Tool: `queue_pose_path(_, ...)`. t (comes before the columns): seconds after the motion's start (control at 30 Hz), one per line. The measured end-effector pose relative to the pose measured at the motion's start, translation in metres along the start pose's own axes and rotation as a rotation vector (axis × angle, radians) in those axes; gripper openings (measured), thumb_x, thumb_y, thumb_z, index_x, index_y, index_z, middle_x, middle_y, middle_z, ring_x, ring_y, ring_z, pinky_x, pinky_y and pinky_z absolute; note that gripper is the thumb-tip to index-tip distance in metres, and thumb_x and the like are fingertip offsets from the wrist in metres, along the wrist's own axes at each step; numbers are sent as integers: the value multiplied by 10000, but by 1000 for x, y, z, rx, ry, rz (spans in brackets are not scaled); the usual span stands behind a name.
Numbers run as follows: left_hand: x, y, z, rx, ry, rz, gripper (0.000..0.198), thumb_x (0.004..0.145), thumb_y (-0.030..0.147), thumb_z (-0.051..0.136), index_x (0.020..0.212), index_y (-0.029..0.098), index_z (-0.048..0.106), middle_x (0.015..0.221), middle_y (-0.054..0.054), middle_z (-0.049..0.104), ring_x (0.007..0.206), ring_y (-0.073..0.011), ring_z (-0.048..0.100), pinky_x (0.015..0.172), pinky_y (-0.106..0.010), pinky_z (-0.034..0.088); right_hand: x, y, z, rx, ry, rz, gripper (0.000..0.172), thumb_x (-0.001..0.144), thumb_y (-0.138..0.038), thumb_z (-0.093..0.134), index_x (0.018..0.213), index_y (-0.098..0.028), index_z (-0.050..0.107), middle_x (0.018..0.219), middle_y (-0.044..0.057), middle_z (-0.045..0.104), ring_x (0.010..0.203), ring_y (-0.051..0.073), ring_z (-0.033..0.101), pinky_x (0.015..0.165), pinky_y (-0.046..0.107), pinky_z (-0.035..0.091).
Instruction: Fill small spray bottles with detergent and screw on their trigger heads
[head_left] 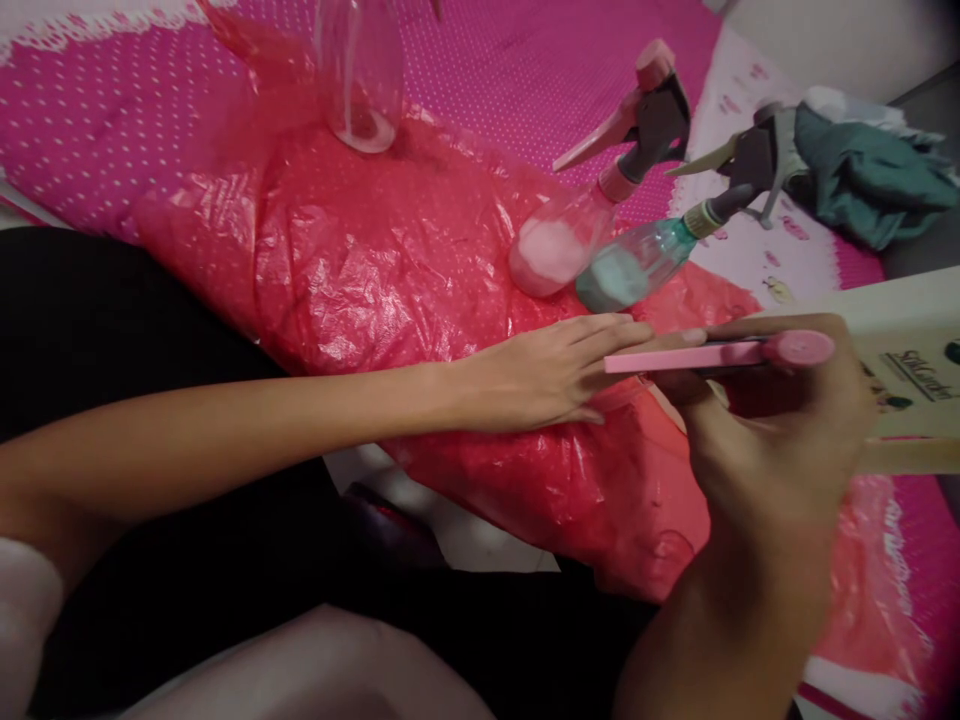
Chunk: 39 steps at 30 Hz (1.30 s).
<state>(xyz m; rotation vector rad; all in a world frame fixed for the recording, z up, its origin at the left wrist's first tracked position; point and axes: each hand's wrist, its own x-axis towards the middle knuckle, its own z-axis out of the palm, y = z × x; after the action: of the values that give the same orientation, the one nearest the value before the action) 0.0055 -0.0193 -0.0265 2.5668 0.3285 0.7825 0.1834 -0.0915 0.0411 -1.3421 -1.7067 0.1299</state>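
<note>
My right hand is wrapped round the head of a pink spray bottle, its flat pink trigger pointing left. My left hand reaches in low, with long, nearly straight fingers passing behind the trigger. Between its thumb and fingers shows a bit of clear pinkish plastic, which looks like the lower body of the same bottle; the fingertips are hidden. Beyond the hands stand a clear pink spray bottle and a clear green spray bottle, both with whitish contents and dark trigger heads.
A red plastic sheet covers part of the magenta dotted cloth. At the back left stands a clear bottle. A pale printed box is at the right, with bunched green cloth behind it.
</note>
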Motion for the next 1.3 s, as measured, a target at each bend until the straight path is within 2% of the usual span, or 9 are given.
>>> queue_pose_path(0.2, -4, 4, 2, -24, 30, 0, 601, 1075, 251, 466, 1621, 144, 237, 1700, -132, 348, 1597, -217, 286, 1325, -420, 246, -2, 3, -6, -96, -22, -134, 179, 816, -206, 731, 980, -228, 664, 910, -12, 667, 800, 155, 620, 723, 295, 465)
queue_pose_path(0.33, -6, 7, 0, -65, 104, -14, 611, 1097, 375, 425, 1625, 136, 232, 1678, -156, 386, 1548, -304, 387, 1290, -495, 324, 3, 6, -12, -37, -137, -178, 202, 825, -172, 635, 1015, -236, 655, 1017, -5, 696, 947, 166, 670, 810, 278, 531)
queue_pose_path(0.43, -8, 7, -2, -26, 91, 5, 609, 1101, 360, 374, 1638, 140, 191, 1663, -180, 402, 1534, -331, 406, 1275, -523, 340, 1, 7, -13, 1, -191, -178, 250, 848, -161, 586, 1072, -252, 648, 1101, 5, 682, 1037, 180, 664, 850, 292, 550)
queue_pose_path(0.5, -10, 4, -1, -12, 89, 22, 641, 1091, 363, 384, 1654, 184, 137, 1661, -175, 408, 1529, -334, 414, 1272, -522, 349, -6, 6, -9, 34, -149, -128, 312, 904, -202, 634, 1208, -271, 627, 1212, 28, 654, 1111, 202, 649, 925, 333, 557)
queue_pose_path(0.6, -10, -1, 0, -27, 103, -11, 708, 1061, 405, 457, 1657, 253, 106, 1652, -161, 428, 1509, -368, 437, 1243, -546, 391, -19, 4, 3, 171, 8, 26, 542, 921, -285, 727, 1423, -301, 521, 1410, 69, 556, 1266, 238, 591, 1042, 401, 536)
queue_pose_path(0.73, -9, -2, -1, -37, 98, -45, 722, 1041, 411, 482, 1651, 303, 110, 1638, -143, 444, 1490, -386, 453, 1206, -580, 428, -26, 5, 14, 241, 119, 139, 472, 930, -298, 735, 1370, -293, 567, 1307, 67, 613, 1161, 235, 646, 944, 387, 589)
queue_pose_path(1.03, -9, 4, -8, -79, 135, -30, 757, 1028, 361, 541, 1654, 333, 115, 1576, -125, 505, 1473, -349, 483, 1205, -580, 441, -17, 4, 15, 179, 201, 140, 391, 784, -171, 690, 1165, -259, 674, 1022, -6, 690, 847, 179, 677, 762, 307, 563)
queue_pose_path(1.17, -6, 3, -10, -116, 163, -25, 729, 1030, 382, 569, 1638, 312, 172, 1549, -129, 518, 1447, -338, 508, 1192, -558, 461, -17, 1, 15, 255, 164, 148, 501, 746, -116, 605, 1227, -242, 669, 1073, -4, 699, 886, 170, 684, 785, 286, 561)
queue_pose_path(1.3, -2, 2, -13, -129, 181, -14, 723, 1046, 399, 565, 1643, 264, 180, 1569, -169, 481, 1460, -317, 488, 1207, -543, 442, -12, 0, 16, 253, 102, 100, 551, 806, -87, 599, 1330, -253, 636, 1208, 0, 671, 1015, 166, 673, 861, 271, 562)
